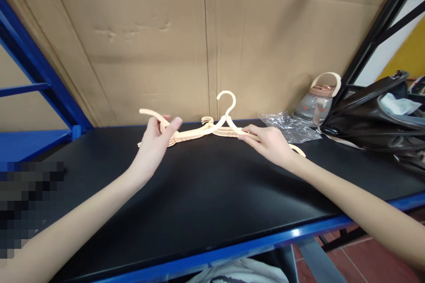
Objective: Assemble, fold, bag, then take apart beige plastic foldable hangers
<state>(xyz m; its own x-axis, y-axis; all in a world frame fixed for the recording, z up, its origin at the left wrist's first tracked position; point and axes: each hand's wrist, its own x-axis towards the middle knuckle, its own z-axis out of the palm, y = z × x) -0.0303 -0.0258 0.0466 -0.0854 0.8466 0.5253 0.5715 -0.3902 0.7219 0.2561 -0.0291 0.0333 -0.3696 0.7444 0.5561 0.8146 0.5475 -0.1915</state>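
A cream clothes hanger [219, 124] is held up between my two hands, its hook pointing upward and its curved left end standing up past my fingers. My left hand [156, 140] is closed around the left part of it, thumb in front and fingers behind. Over on the other side, my right hand [268, 141] pinches the right arm near the middle, and a curved cream end shows beyond my wrist. Behind the held hanger, a stack of similar hangers [226, 131] lies on the black tabletop [199, 194], partly hidden by it and by my hands.
A crumpled clear plastic bag [292, 129] lies at the back right beside a clear bottle [314, 105] with a cream handle. A black bag [368, 110] stands at the right edge. A cardboard wall [149, 44] closes the back, and blue metal edging [232, 250] runs along the front.
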